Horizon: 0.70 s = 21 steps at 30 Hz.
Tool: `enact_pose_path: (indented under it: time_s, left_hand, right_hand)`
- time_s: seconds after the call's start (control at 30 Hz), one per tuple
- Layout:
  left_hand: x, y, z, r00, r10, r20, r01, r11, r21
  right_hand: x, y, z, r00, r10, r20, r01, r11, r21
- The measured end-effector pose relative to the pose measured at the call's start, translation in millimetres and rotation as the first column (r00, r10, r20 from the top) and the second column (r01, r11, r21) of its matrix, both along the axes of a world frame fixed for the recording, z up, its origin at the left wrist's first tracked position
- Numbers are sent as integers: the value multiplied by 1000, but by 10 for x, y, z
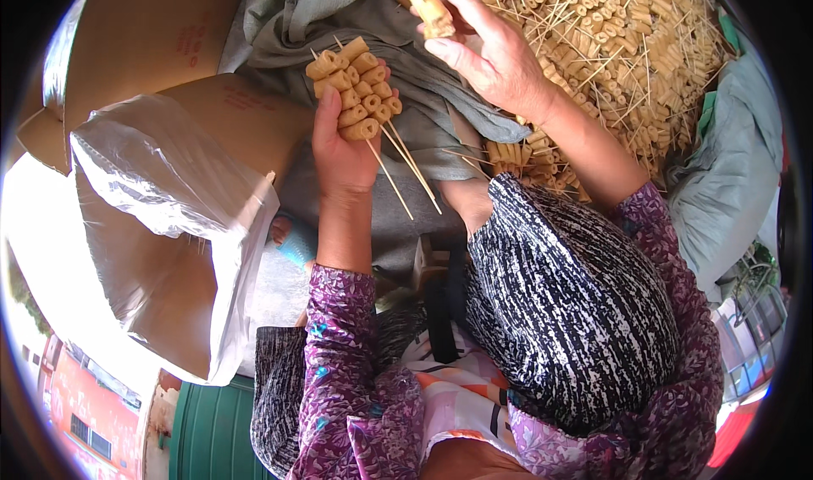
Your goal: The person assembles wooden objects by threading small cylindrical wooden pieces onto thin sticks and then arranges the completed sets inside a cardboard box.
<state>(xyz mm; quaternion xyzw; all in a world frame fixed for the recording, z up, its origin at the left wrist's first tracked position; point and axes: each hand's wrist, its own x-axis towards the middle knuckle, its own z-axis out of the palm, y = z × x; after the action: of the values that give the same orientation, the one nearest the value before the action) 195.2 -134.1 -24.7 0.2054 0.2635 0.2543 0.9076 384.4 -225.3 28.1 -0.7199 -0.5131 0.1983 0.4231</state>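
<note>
My left hand [341, 146] grips a small bunch of wooden skewers [356, 91], each threaded with tan tube-shaped food pieces; the bare stick ends point down to the right. My right hand [489, 46] reaches up toward a big heap of the same skewers [627, 40] at the upper right. Its fingers pinch one more tan skewered piece [432, 10] at the heap's near edge. Both forearms wear purple patterned sleeves.
A cardboard box lined with a clear plastic bag [169, 192] stands open at the left. Grey cloth [364, 23] lies under the skewer heap and over my lap. A pale green sack [728, 175] sits at the right. My black-and-white patterned knee [567, 302] fills the lower middle.
</note>
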Motion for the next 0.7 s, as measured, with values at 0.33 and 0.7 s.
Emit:
enact_pose_path:
  time_s: [0.33,0.7]
  left_hand:
    - [188,-37,325,992,100,-80,-78,966,245]
    - [146,55,412,995,87,-56,-67,954,292]
  right_hand:
    - [-261,275,-221,509,-52,-859,-27,997,-76]
    - [-421,460,147,398,42,-917,3,999,48]
